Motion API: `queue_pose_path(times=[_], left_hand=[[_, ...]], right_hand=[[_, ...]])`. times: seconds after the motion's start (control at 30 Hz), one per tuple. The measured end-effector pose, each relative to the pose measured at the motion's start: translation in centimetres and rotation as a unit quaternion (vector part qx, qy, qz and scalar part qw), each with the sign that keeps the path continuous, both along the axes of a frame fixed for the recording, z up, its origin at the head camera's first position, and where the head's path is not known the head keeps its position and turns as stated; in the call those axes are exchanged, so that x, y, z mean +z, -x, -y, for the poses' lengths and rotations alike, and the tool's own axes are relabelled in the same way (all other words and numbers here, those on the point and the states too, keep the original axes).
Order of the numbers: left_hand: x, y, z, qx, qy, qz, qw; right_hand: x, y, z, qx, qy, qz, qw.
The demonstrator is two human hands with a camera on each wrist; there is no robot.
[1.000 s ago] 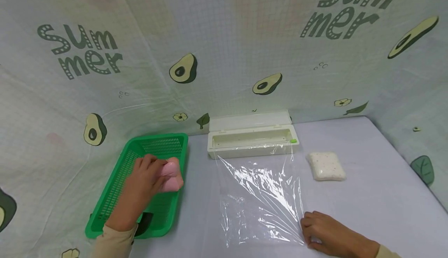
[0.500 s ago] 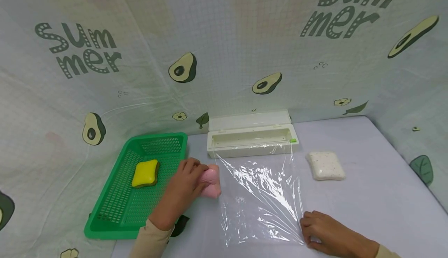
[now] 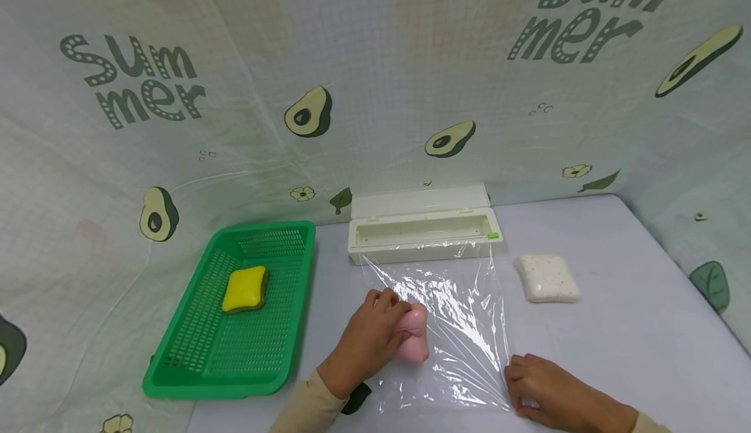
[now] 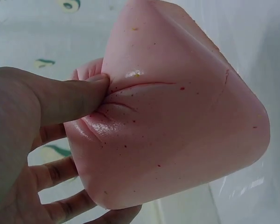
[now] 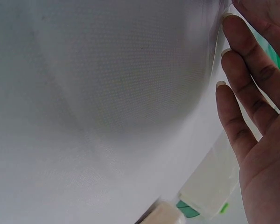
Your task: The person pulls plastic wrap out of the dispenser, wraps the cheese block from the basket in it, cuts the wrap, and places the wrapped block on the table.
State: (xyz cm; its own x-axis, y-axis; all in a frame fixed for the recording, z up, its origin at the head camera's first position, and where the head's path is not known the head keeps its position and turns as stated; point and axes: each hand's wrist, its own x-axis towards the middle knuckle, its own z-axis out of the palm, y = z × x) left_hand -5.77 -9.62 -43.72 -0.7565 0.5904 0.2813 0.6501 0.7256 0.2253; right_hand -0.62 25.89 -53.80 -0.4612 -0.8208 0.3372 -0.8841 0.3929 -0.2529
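Observation:
My left hand [image 3: 366,340] pinches a soft pink slice-of-bread shape [image 3: 414,349] above the left part of a sheet of clear cling film [image 3: 463,355]. In the left wrist view the thumb presses creases into the pink slice [image 4: 186,121], which has tiny red specks and a browner rim. My right hand [image 3: 542,390] holds the film's near right corner down at the table, pinched at the fingertips. From the white cling film box [image 3: 411,252] with its lid up, the film stretches toward me.
Left of the film stands a green basket [image 3: 309,276] with a yellow bread-slice shape [image 3: 244,289] inside. A white speckled, shiny square piece [image 3: 548,279] lies to the right on the table [image 3: 622,315]. A patterned curtain [image 3: 375,61] closes off the back.
My left hand has carried the pink slice rightward, from over the basket to over the film. The yellow slice in the basket has come into view. My right hand stays put.

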Motion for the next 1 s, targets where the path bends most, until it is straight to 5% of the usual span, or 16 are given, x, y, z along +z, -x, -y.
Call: queue_pose_path(times=[0.4,1.0], left_hand=[[-1.9,-1.4,-4.5,0.021,0.003,0.057,0.9982],[-6.1,-0.6,-6.1,0.021,0.07,0.016,0.9972]], right_hand=[[-0.1,-0.1,0.0,-0.005,0.014,-0.01,1.0],[-0.4,-0.2,0.0,-0.004,0.028,-0.021,0.999]])
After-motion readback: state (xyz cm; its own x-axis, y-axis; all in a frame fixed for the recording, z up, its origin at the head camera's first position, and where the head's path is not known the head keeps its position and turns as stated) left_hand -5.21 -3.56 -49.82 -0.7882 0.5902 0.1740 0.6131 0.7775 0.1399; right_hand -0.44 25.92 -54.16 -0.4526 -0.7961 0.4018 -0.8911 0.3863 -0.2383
